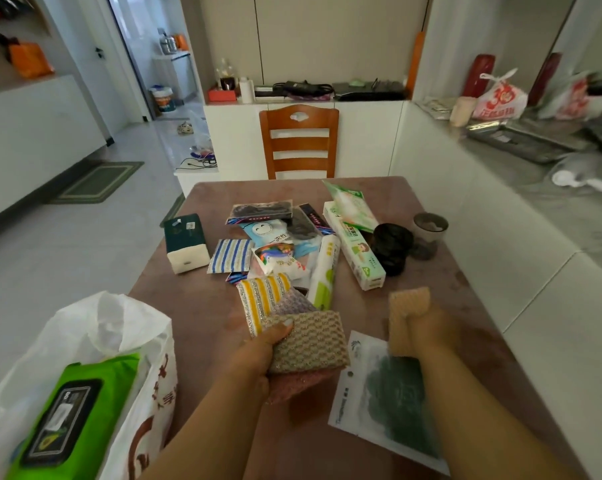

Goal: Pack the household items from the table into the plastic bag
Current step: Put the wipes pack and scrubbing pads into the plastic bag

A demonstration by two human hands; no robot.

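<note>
A white plastic bag [95, 327] stands open at the table's near left corner, with a green wet-wipe pack [74, 414] in its mouth. My left hand [254, 355] grips a stack of scouring pads [310, 341], a beige one on top, a pink one beneath, a yellow-striped one [263, 294] behind. My right hand [431, 334] holds an orange-tan sponge pad [407, 306] upright above a flat packet of green scourers [389, 389]. A pile of household items [285, 244] lies mid-table: a long green-and-white box [355, 247], a roll [323, 268], a blue-striped pad [230, 256], a tissue pack [185, 242].
A black roll of bags [391, 247] and a glass jar [429, 233] sit at the table's right. A wooden chair [299, 140] stands at the far end. A grey counter [542, 174] runs along the right, floor lies to the left.
</note>
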